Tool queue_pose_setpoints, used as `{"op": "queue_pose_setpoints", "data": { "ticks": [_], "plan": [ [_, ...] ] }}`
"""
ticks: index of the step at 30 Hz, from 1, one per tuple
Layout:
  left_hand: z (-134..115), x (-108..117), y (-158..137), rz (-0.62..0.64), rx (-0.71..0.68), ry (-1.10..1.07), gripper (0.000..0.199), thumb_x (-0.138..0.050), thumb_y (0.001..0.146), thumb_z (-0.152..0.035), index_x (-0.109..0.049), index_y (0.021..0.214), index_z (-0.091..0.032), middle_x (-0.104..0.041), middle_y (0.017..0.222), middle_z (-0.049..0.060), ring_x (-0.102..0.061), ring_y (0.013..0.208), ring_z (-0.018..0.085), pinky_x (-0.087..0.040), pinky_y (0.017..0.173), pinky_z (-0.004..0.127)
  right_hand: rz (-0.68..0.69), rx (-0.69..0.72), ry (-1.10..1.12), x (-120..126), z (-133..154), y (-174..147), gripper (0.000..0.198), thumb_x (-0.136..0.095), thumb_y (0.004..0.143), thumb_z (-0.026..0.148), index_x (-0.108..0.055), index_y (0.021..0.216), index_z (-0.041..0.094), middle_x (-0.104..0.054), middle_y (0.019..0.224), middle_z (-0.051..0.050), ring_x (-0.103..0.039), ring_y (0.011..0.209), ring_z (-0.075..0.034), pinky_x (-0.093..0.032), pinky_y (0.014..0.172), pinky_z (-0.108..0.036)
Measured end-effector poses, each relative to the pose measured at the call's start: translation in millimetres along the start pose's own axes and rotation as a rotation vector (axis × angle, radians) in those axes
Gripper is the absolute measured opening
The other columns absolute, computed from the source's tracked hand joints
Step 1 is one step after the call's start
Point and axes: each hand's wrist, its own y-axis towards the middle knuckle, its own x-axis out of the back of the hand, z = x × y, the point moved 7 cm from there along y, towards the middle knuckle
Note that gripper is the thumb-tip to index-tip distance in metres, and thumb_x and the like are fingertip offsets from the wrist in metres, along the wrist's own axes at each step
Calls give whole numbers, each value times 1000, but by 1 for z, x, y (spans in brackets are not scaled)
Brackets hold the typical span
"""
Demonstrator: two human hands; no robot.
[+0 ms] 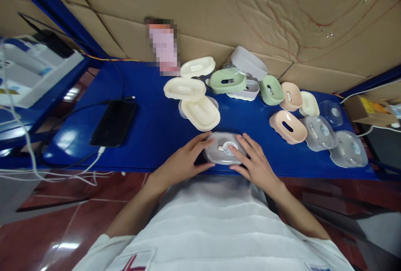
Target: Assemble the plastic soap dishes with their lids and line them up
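Note:
A grey soap box [216,157] with a clear lid and a round white sticker [230,148] lies at the table's front edge. Around its left end, my left hand [184,159] grips it with thumb and fingers. My right hand [257,160] holds the right end, one finger resting on the sticker and the thumb at the near side. Just beyond are cream soap dish parts [202,114], one over a clear piece. Green parts [228,81] and a grey oval piece [249,63] are heaped further back.
To the right stand peach parts [288,127] and lidded grey boxes [319,133]. A black phone [114,122] with a white cable lies at left on the blue table [147,137]. Cardboard [200,8] lines the back; a small carton [366,110] sits far right.

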Motion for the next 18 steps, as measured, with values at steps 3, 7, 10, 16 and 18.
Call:
{"op": "queue_pose_setpoints", "data": {
  "ticks": [3, 7, 10, 16, 18],
  "plan": [
    [-1, 0, 0, 2, 0, 10, 69, -74, 100, -50, -43, 159, -32, -44, 170, 13, -55, 152, 31, -54, 121, 50, 3, -4, -24, -2, 3, -1, 79, -67, 105, 43, -29, 174, 34, -41, 174, -16, -32, 164, -38, -49, 121, -60],
    [-2, 0, 0, -2, -10, 17, 68, -78, 97, -47, -46, 155, -30, -47, 166, 12, -59, 148, 32, -56, 119, 49, 44, 55, -24, 6, -8, -4, 83, -64, 105, 52, -24, 175, 34, -42, 173, -15, -37, 162, -36, -45, 124, -59],
    [-2, -1, 0, -3, -19, 37, 60, -76, 98, -43, -51, 151, -30, -49, 162, 12, -64, 141, 31, -61, 113, 47, -22, -152, -102, 27, -51, -15, 81, -57, 107, 57, -23, 175, 30, -41, 173, -17, -40, 160, -37, -40, 126, -63],
    [-4, -2, 0, 11, -55, 114, 54, -74, 100, -42, -53, 148, -29, -51, 159, 12, -68, 136, 31, -64, 107, 47, -83, -640, -341, 46, -123, -48, 71, -54, 107, 61, -44, 167, 24, -50, 167, -20, -48, 152, -44, -43, 118, -69],
    [-3, -3, -1, 25, -48, 120, 59, -77, 97, -47, -53, 148, -29, -50, 161, 12, -67, 137, 32, -63, 109, 48, -54, -646, -297, 39, -125, -47, 66, -48, 110, 57, -46, 165, 23, -57, 160, -20, -55, 147, -41, -44, 118, -66]
  ]
}}
